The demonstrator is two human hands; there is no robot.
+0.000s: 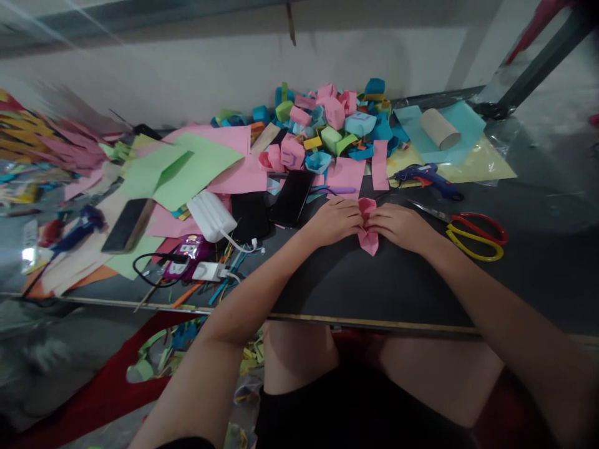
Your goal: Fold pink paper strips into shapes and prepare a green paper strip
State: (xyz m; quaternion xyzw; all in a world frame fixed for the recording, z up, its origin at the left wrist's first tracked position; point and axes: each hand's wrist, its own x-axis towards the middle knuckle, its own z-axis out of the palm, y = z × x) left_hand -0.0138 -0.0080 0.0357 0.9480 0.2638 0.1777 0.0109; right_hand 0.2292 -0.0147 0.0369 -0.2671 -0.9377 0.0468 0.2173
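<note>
A folded piece of pink paper (369, 242) is held between both hands just above the dark tabletop. My left hand (337, 219) grips its left side, fingers closed. On the opposite side my right hand (397, 224) pinches the paper with the fingertips. The fingertips partly cover the upper folds. Right of my right hand lie scissors (475, 234) with one red and one yellow handle. A blue glue gun (428, 178) rests beyond them, and a black phone (292, 196) is left of my left hand.
Behind my hands is a heap of small folded paper pieces (334, 112) against the wall. A cardboard tube (440, 129) lies on blue paper. Green sheets (201, 165), a white power bank (211, 215) and a purple plug strip (189, 254) cover the left side. The table's front edge (374, 323) is near my legs.
</note>
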